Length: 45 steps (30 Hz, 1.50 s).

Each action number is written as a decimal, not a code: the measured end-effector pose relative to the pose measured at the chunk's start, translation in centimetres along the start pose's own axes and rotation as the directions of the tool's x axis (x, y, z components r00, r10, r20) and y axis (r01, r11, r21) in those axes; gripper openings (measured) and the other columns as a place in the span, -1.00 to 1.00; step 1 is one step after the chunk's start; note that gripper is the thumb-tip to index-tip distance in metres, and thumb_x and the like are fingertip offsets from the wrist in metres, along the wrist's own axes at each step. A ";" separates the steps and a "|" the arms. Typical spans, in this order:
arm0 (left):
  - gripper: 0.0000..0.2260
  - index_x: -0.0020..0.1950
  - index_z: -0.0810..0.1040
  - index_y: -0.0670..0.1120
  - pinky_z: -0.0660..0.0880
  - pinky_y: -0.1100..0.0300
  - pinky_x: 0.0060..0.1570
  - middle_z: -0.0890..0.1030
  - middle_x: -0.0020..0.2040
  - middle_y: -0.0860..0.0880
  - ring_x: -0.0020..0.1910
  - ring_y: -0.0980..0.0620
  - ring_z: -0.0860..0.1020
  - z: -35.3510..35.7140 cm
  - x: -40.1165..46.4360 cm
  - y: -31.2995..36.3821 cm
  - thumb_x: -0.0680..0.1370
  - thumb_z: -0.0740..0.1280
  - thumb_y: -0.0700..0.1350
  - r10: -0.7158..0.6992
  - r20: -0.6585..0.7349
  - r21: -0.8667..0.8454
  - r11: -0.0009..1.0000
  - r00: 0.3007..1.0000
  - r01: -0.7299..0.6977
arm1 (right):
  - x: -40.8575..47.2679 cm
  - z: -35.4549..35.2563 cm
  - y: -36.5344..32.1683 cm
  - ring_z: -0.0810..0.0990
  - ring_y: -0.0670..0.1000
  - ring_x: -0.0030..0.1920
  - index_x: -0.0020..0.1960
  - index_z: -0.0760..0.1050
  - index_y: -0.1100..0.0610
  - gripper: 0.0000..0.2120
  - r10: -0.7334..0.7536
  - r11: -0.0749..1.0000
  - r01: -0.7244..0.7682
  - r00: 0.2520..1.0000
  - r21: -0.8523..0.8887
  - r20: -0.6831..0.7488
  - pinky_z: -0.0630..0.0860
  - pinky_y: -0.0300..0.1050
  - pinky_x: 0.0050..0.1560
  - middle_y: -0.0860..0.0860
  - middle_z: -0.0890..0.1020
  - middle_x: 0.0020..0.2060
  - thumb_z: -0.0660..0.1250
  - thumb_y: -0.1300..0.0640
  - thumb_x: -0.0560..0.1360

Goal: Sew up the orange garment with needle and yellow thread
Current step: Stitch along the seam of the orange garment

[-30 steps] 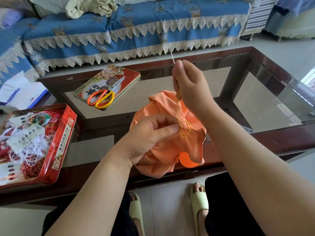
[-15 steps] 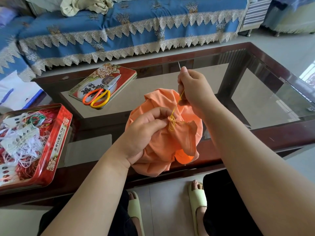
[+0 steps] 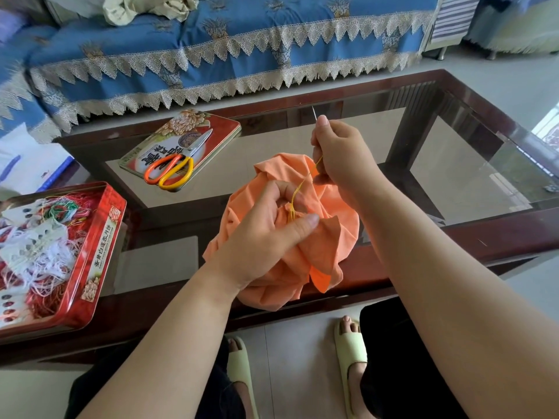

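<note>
My left hand (image 3: 266, 234) grips the bunched orange garment (image 3: 329, 237), fingers curled into the cloth and the thumb pressed flat across the fold where the stitch sits. The garment hangs in the air over the near edge of the glass-topped coffee table (image 3: 453, 164), not resting on it. My right hand (image 3: 341, 158) is raised just above the cloth and pinches the needle (image 3: 314, 112), whose tip pokes up past my fingertips. The yellow thread (image 3: 298, 190) runs down from that pinch to the cloth beside my left thumb, with a slight curve in it.

On the table, orange-and-yellow scissors (image 3: 172, 170) lie on a flat red tin lid (image 3: 211, 128). Near the left edge I see the open red tin (image 3: 99, 255) full of tangled threads. A blue lace-trimmed sofa cover (image 3: 242, 46) lies beyond the table.
</note>
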State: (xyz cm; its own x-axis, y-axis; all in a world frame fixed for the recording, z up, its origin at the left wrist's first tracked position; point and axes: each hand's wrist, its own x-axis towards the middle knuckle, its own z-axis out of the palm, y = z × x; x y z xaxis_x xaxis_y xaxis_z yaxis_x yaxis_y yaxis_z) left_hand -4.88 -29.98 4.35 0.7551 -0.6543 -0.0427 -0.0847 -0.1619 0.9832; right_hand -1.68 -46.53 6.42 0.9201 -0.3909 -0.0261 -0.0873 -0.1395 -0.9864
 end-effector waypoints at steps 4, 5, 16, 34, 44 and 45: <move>-0.85 0.09 0.53 -0.04 0.49 0.04 0.14 0.60 -0.01 -0.10 0.05 -0.05 0.57 -0.3 -0.1 0.1 0.55 0.27 -0.06 -0.038 0.051 -0.097 0.994 0.998 0.043 | 0.3 -0.4 0.0 0.33 -0.08 -0.52 -0.21 0.37 0.12 -0.64 0.010 1.000 -0.010 1.000 0.006 -0.020 0.38 -0.24 -0.55 0.00 0.38 -0.46 0.02 -0.01 0.67; -0.81 0.12 0.54 -0.08 0.49 0.04 0.15 0.60 0.02 -0.14 0.07 -0.07 0.57 -0.4 -0.2 0.1 0.55 0.27 -0.06 -0.055 0.067 -0.104 0.993 0.996 0.061 | 0.3 -0.6 0.0 0.32 -0.09 -0.53 -0.21 0.37 0.13 -0.64 0.030 0.999 -0.029 0.999 0.038 -0.019 0.38 -0.25 -0.56 0.00 0.37 -0.47 0.02 -0.01 0.67; -0.78 -0.02 0.69 -0.12 0.53 0.26 0.08 0.71 -0.03 -0.03 0.06 0.08 0.63 -0.3 -0.5 1.1 0.44 0.34 -0.06 -0.114 0.084 -0.183 0.975 0.990 0.128 | 0.5 -1.6 0.1 0.25 -0.06 -0.52 -0.23 0.36 0.10 -0.65 0.169 0.945 -0.168 0.985 0.279 0.021 0.31 -0.28 -0.46 -0.03 0.34 -0.53 0.04 -0.02 0.67; -0.85 -0.17 0.72 0.05 0.57 0.20 0.10 0.72 -0.09 0.02 0.01 0.08 0.65 0.0 -1.1 2.0 0.33 0.42 0.04 -0.124 0.080 -0.016 0.992 0.989 0.126 | 1.5 -4.4 0.1 0.15 -0.15 -0.62 -0.30 0.32 0.11 -0.60 0.365 0.581 -0.378 0.912 0.721 0.184 0.05 -0.36 -0.65 -0.08 0.27 -0.62 0.02 0.03 0.68; -0.91 -0.22 0.71 0.03 0.56 0.33 -0.03 0.72 -0.14 0.02 -0.05 0.11 0.66 -0.1 -1.0 2.1 0.35 0.42 -0.02 -0.150 0.127 0.018 0.989 0.980 0.149 | 1.8 -4.9 -0.7 0.17 -0.14 -0.64 -0.31 0.32 0.06 -0.60 0.383 0.631 -0.212 0.922 0.746 -0.062 0.15 -0.32 -0.66 -0.11 0.27 -0.64 0.04 -0.04 0.67; -0.92 -0.22 0.70 0.02 0.55 0.35 -0.06 0.71 -0.15 0.02 -0.06 0.12 0.66 -0.2 -1.0 2.1 0.35 0.42 -0.03 -0.153 0.116 0.001 0.988 0.981 0.154 | 1.7 -5.0 -0.7 0.20 -0.14 -0.63 -0.31 0.33 0.06 -0.60 0.375 0.667 -0.190 0.921 0.720 -0.103 0.16 -0.32 -0.64 -0.11 0.29 -0.62 0.05 -0.04 0.67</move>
State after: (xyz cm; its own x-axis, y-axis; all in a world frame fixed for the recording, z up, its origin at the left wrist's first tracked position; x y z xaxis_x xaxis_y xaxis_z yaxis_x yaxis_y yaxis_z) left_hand -5.73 -29.54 6.49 0.6785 -0.7030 -0.2131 0.0321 -0.2615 0.9647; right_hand -1.92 -51.66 7.89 0.7755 -0.5066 -0.3768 0.0419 0.6368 -0.7699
